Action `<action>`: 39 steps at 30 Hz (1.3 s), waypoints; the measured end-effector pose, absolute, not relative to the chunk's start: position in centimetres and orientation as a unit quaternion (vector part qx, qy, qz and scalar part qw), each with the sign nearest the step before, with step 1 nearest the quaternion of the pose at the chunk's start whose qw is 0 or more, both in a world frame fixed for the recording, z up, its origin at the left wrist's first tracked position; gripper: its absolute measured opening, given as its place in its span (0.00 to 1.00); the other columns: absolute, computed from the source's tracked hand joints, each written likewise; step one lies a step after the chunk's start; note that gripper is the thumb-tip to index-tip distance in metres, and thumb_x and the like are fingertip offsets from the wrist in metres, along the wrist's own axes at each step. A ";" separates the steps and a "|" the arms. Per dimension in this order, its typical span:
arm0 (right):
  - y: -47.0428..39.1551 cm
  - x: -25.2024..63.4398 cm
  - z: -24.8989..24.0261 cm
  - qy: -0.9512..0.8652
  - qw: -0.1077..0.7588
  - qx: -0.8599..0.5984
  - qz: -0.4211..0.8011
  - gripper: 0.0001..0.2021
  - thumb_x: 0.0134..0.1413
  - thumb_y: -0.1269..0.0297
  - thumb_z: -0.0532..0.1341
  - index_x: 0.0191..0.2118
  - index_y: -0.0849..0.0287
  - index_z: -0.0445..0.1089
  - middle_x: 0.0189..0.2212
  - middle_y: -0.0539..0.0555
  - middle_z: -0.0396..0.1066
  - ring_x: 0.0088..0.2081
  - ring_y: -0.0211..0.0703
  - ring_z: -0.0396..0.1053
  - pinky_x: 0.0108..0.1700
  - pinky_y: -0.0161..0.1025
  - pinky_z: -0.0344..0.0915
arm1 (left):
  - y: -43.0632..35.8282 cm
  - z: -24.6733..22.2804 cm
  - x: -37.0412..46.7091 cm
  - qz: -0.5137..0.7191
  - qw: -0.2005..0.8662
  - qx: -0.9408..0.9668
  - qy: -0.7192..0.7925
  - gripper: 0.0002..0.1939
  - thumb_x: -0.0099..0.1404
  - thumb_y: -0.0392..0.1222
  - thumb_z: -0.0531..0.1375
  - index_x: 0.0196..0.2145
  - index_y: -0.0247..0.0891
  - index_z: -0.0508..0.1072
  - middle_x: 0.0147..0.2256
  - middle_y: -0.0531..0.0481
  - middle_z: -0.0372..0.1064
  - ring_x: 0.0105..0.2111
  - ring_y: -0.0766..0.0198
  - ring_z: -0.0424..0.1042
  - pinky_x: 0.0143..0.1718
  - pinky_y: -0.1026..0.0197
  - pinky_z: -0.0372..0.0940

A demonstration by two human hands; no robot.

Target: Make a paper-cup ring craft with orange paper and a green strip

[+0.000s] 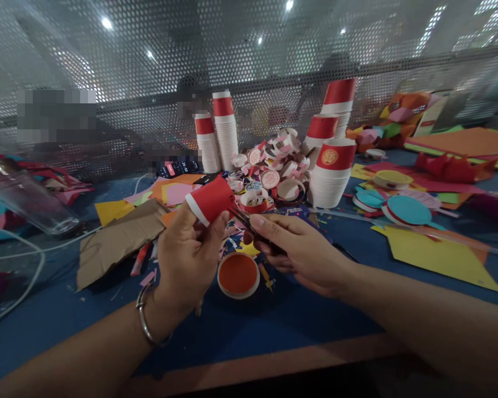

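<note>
My left hand (193,251) grips a red paper cup (211,200), tilted on its side with a white band toward the left. Closed around dark scissors (243,218), my right hand (294,243) has their blades touching the cup's right edge. My fingers hide most of the scissors' handles. On the blue table below the hands rests a round piece (238,275) with an orange-red face and a pale rim. Paper scraps (249,249) lie just behind it.
Behind the hands is a heap of cut cup pieces (269,179), between stacks of red-and-white paper cups (222,132) and more stacked cups (332,171). Cardboard (116,243) and a clear tumbler (33,199) lie left; yellow paper (437,257) and blue discs (409,210) lie right.
</note>
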State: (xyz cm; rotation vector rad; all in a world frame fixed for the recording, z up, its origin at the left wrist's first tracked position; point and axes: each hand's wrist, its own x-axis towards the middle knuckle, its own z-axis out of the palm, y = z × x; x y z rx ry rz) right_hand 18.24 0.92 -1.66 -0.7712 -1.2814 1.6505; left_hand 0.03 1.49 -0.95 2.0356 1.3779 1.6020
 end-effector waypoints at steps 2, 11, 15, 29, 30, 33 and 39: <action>0.9 18.2 -1.6 -0.515 0.441 -0.312 0.666 0.22 0.63 0.43 0.65 0.31 0.58 0.65 0.22 0.42 0.55 0.19 0.28 0.44 0.20 0.33 0.38 | 1.4 -0.7 0.3 0.558 0.127 0.679 0.460 0.13 0.69 0.43 0.66 0.49 0.41 0.76 0.32 0.55 0.78 0.16 0.72 0.66 0.18 0.67 0.64; 1.1 18.1 -1.6 -0.505 0.439 -0.311 0.674 0.22 0.64 0.44 0.65 0.31 0.57 0.65 0.22 0.42 0.56 0.19 0.28 0.44 0.20 0.33 0.38 | 1.3 0.1 0.8 0.570 0.214 0.649 0.457 0.07 0.67 0.42 0.66 0.41 0.40 0.75 0.32 0.53 0.78 0.13 0.74 0.63 0.12 0.69 0.61; 1.2 18.1 -1.6 -0.502 0.439 -0.314 0.676 0.22 0.63 0.43 0.66 0.31 0.57 0.66 0.22 0.42 0.56 0.19 0.28 0.44 0.20 0.33 0.38 | 1.4 0.1 0.7 0.565 0.200 0.655 0.459 0.07 0.67 0.43 0.66 0.41 0.40 0.75 0.31 0.53 0.78 0.15 0.71 0.66 0.12 0.68 0.59; 0.7 18.1 -1.7 -0.492 0.446 -0.328 0.672 0.22 0.61 0.42 0.67 0.33 0.58 0.69 0.21 0.42 0.56 0.18 0.28 0.44 0.19 0.33 0.36 | 1.4 -0.7 0.2 0.516 0.081 0.697 0.491 0.11 0.70 0.46 0.65 0.48 0.42 0.78 0.38 0.49 0.81 0.34 0.56 0.81 0.27 0.62 0.70; 0.7 18.0 -1.7 -0.490 0.446 -0.329 0.672 0.22 0.61 0.42 0.67 0.33 0.58 0.70 0.21 0.42 0.56 0.18 0.28 0.44 0.19 0.33 0.36 | 1.3 -0.6 0.2 0.514 0.084 0.699 0.491 0.11 0.70 0.46 0.65 0.48 0.42 0.79 0.38 0.48 0.81 0.36 0.55 0.81 0.29 0.62 0.71; 0.7 17.9 -1.7 -0.484 0.448 -0.330 0.676 0.23 0.60 0.41 0.67 0.32 0.59 0.70 0.21 0.42 0.56 0.18 0.28 0.44 0.19 0.33 0.36 | 1.2 -0.6 0.5 0.512 0.125 0.703 0.478 0.10 0.69 0.44 0.64 0.47 0.42 0.79 0.38 0.48 0.81 0.38 0.55 0.81 0.34 0.59 0.74; 1.1 17.7 -1.8 -0.468 0.486 -0.312 0.669 0.24 0.59 0.40 0.68 0.30 0.58 0.68 0.22 0.42 0.56 0.19 0.29 0.44 0.20 0.33 0.37 | 0.9 -0.9 1.6 0.527 0.272 0.663 0.458 0.11 0.67 0.42 0.66 0.46 0.43 0.79 0.28 0.54 0.76 0.23 0.63 0.75 0.21 0.64 0.70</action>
